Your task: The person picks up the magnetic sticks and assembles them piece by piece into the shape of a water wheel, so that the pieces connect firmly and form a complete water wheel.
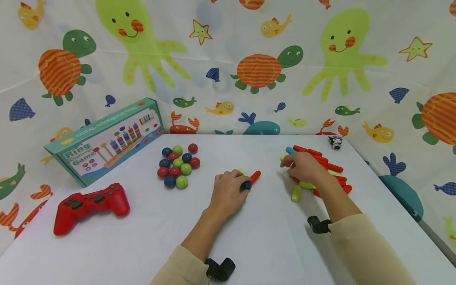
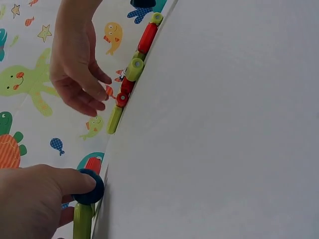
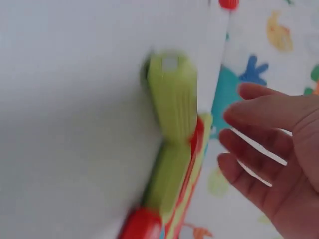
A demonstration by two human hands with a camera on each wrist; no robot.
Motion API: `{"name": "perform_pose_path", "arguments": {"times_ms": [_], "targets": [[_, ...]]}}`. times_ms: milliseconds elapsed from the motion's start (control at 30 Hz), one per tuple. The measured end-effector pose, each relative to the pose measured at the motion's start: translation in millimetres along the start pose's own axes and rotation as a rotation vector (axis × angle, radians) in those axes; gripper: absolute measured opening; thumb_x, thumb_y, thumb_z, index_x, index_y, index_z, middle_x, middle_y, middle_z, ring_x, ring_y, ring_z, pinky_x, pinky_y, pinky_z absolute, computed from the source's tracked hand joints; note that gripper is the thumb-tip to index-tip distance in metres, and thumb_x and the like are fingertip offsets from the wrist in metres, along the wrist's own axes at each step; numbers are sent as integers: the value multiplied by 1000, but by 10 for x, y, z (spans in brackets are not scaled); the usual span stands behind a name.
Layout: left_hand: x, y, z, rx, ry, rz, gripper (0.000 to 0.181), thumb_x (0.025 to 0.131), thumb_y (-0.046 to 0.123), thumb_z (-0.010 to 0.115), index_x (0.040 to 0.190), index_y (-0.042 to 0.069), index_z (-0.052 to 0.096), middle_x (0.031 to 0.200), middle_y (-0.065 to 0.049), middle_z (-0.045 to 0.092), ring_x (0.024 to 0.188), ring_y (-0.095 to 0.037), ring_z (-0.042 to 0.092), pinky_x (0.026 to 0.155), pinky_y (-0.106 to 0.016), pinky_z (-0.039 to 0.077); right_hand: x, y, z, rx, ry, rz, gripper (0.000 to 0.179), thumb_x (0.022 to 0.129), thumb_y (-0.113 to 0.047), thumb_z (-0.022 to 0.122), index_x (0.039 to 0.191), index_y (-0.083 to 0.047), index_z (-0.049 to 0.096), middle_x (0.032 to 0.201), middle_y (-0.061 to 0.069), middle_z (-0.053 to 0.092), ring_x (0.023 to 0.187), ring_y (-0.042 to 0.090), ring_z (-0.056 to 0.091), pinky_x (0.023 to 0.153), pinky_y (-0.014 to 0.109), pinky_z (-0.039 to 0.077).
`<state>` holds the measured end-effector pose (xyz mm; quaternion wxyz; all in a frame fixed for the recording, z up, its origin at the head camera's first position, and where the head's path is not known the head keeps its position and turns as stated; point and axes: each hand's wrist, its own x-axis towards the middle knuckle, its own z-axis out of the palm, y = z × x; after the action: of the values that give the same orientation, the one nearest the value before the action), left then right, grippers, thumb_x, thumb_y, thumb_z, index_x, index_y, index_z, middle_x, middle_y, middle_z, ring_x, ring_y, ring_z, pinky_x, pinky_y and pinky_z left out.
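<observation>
My left hand (image 1: 229,192) grips a dark blue ball (image 1: 246,185) near the middle of the table, its thumb pressed on the ball in the left wrist view. A red stick (image 1: 255,176) extends from the ball's far side, and a yellow-green stick (image 2: 82,222) shows on its other side. My right hand (image 1: 307,169) hovers at the left of a pile of red and yellow-green sticks (image 1: 333,167). Its fingers are loosely bent and hold nothing in the right wrist view, apart from a yellow-green stick (image 3: 174,99) beside them.
Several red, blue and green balls (image 1: 174,171) are grouped left of my left hand. Farther left lie a red game controller (image 1: 92,206) and a green game box (image 1: 110,138). A small black-and-white figure (image 1: 335,142) stands at the back right, before a printed cloth (image 1: 221,47).
</observation>
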<state>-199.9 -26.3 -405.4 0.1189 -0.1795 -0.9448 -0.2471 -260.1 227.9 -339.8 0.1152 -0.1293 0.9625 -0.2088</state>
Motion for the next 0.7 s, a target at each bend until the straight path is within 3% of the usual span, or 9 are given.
{"name": "perform_pose_path", "arguments": {"times_ms": [167, 333, 467, 700], "targets": [[5, 16, 23, 22, 15, 28, 30, 91, 24, 78, 121, 20, 78, 115, -1, 71, 110, -24, 66, 104, -51, 46, -192, 110, -135, -56, -134, 4, 20, 92, -4, 72, 109, -14, 77, 107, 6, 70, 112, 31, 56, 88, 41, 58], [11, 14, -10, 44, 33, 32, 30, 91, 26, 79, 120, 21, 78, 114, -1, 70, 108, -23, 65, 105, -51, 46, -304, 118, -66, -88, -239, -4, 29, 84, 3, 76, 102, -21, 76, 112, 5, 65, 116, 31, 53, 87, 43, 59], [-4, -8, -19, 59, 31, 21, 30, 91, 26, 80, 120, 20, 78, 114, -2, 69, 107, -24, 64, 101, -48, 48, -259, 96, 78, -75, -230, -33, 26, 83, -2, 80, 99, -22, 75, 106, 2, 66, 109, 25, 55, 86, 39, 58], [-14, -4, 38, 60, 30, 12, 31, 91, 28, 80, 120, 21, 78, 114, -4, 68, 106, -25, 62, 98, -46, 49, -73, -54, 217, -57, -118, -130, 18, 90, -17, 79, 108, -20, 77, 98, 0, 70, 96, 20, 60, 82, 34, 57]]}}
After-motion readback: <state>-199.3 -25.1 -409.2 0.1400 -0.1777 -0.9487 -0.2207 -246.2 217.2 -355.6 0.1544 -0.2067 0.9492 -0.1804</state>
